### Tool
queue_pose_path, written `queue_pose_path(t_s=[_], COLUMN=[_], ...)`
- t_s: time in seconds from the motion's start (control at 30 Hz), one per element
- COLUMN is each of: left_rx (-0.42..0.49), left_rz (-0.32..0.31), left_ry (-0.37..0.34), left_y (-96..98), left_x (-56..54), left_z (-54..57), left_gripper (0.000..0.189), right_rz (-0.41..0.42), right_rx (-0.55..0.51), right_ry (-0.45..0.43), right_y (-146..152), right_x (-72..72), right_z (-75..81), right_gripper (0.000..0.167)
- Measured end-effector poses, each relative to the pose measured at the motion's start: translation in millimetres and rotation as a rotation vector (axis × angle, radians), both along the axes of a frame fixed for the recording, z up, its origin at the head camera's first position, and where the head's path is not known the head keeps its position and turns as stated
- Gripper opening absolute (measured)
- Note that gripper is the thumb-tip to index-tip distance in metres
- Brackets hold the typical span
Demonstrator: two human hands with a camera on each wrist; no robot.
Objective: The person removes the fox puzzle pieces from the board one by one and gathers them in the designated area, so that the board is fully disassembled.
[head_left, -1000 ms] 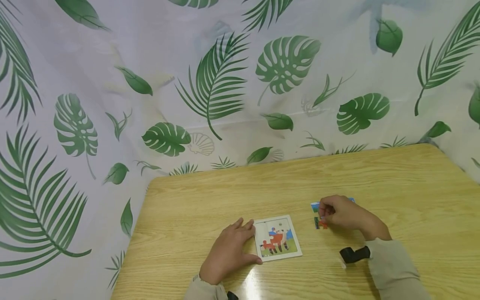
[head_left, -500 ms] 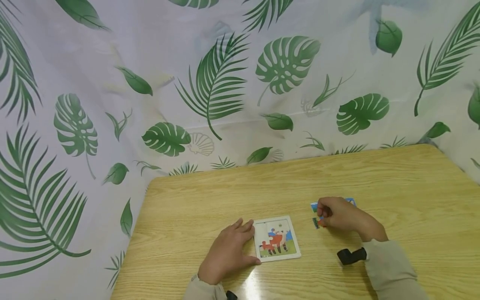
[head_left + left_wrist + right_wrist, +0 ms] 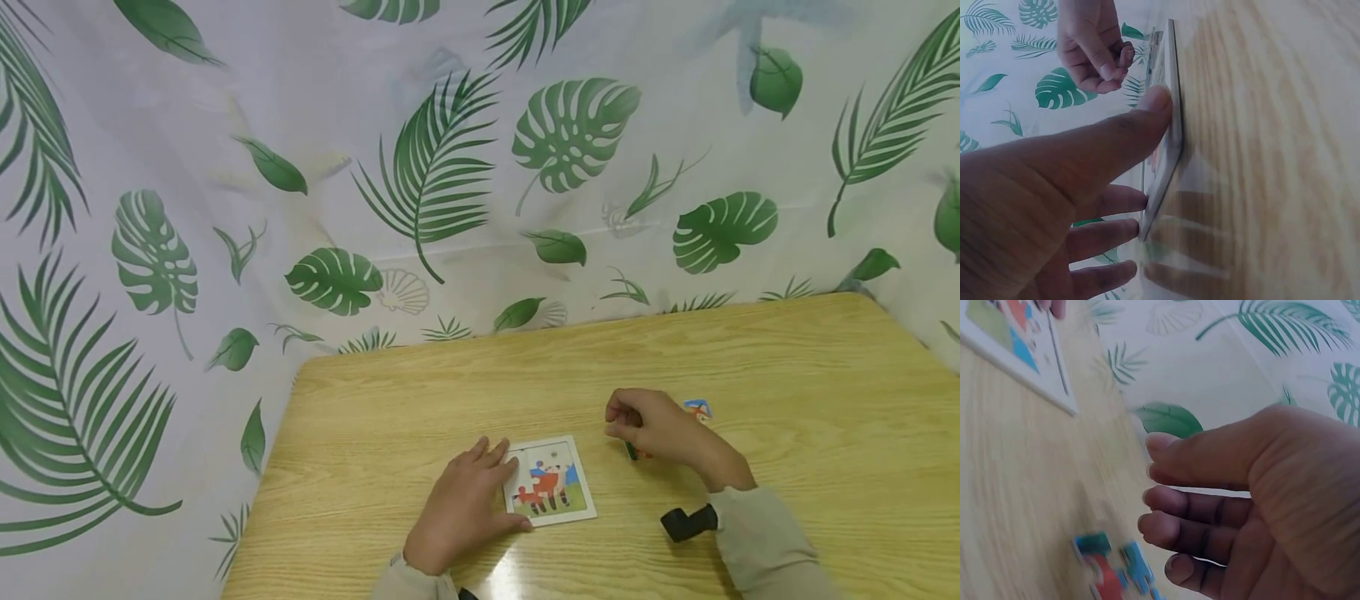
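Note:
My left hand [image 3: 468, 504] rests against the left side of a white-bordered jigsaw board [image 3: 587, 492]. In the left wrist view, its thumb [image 3: 1129, 125] touches the board's near edge, with the index finger at a corner. The board bears a partly assembled animal picture in red, blue and green; pale gaps show at its upper left. My right hand [image 3: 656, 429] hovers right of the board, fingers curled, thumb and index tips together. No puzzle piece shows between them, though a small one could be hidden. Below lie a green-and-red puzzle piece [image 3: 1105, 575] and a blue puzzle piece [image 3: 1138, 565].
Another loose puzzle piece [image 3: 697, 408], blue and orange, lies behind the right hand. The wood-grain table [image 3: 420, 400] ends at a leaf-printed cloth [image 3: 450, 192] at the back and left. A black wrist mount [image 3: 686, 523] sticks out from the right sleeve.
My right hand has shifted left, toward the board, from over the loose pieces, uncovering the blue-and-orange one. The light-blue piece at its fingertips is out of sight. My left hand stays at the board.

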State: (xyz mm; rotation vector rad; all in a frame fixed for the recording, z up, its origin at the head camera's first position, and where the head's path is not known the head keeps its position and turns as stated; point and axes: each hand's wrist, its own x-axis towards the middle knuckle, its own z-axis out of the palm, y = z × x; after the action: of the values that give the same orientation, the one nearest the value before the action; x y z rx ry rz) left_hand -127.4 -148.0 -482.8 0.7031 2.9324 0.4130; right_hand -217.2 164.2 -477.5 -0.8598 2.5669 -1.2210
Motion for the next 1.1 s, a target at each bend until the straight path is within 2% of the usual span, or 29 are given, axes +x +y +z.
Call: queue_pose_path(t_s=[0.13,0.37,0.57,0.7,0.87,1.1], left_rx=[-0.021,-0.03,-0.021,-0.026,-0.03,-0.036], left_rz=[0.001,0.011,0.012,0.007,0.0,-0.008], left_ry=[-0.015,-0.032,-0.04,-0.036,-0.04,-0.027], left_y=[-1.0,-3.0,-3.0,-3.0,-2.9,-3.2], left_x=[0.6,2.0,2.2,2.0,2.5,1.7], left_z=[1.5,5.6,5.6,5.3,4.5,1.8], left_gripper=[0.082,0.081,0.081,0.081,0.082,0.082], right_rz=[0.026,0.075,0.16,0.197,0.183,0.16], right_rx=[-0.007,0.012,0.063,0.1,0.163,0.168], right_ry=[-0.006,0.083,0.155,0.151,0.153,0.184], right_y=[-10.0,-35.2,-66.5,-82.9,-92.4,-95.1], right_x=[4.0,15.4,27.0,34.5,41.7,44.6], right_z=[4.8,14.9,10.1,4.7,-1.6,-7.5], right_gripper=[0.007,0.007,0.005,0.01,0.013,0.012])
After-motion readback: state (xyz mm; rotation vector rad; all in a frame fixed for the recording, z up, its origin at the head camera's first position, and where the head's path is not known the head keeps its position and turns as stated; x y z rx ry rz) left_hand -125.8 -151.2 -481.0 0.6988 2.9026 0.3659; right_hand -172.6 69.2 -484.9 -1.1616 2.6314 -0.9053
